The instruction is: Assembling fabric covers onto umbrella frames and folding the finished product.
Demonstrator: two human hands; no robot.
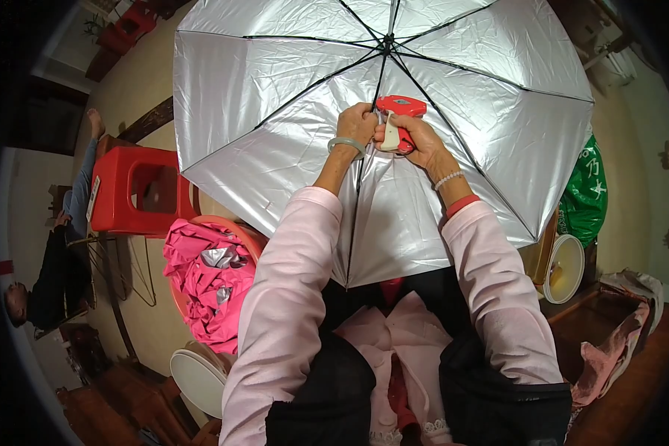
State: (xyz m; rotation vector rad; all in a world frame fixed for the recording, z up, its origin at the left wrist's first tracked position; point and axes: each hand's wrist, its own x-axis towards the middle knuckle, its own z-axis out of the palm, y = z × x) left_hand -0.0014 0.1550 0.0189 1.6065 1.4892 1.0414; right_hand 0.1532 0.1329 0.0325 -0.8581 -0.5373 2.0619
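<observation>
An opened umbrella [290,97] with a silvery inner side and thin black ribs spreads before me, its hub near the top of the view. My left hand [355,126], with a pale bangle at the wrist, is closed at one rib and the cloth beside it, fingers pinched together. In my right hand [421,141] is a red and white tagging gun [401,105], gripped round its handle, with its nose pointing left toward my left fingertips. Both hands almost touch. What exactly lies between the left fingers is hidden.
Left of me are a red plastic stool [115,189] and a tub [254,234] heaped with pink cloth [204,279]. A round white lid [198,383] is at lower left. On the right are a green bag [586,195] and a white bucket [565,267]. Another person [48,275] sits far left.
</observation>
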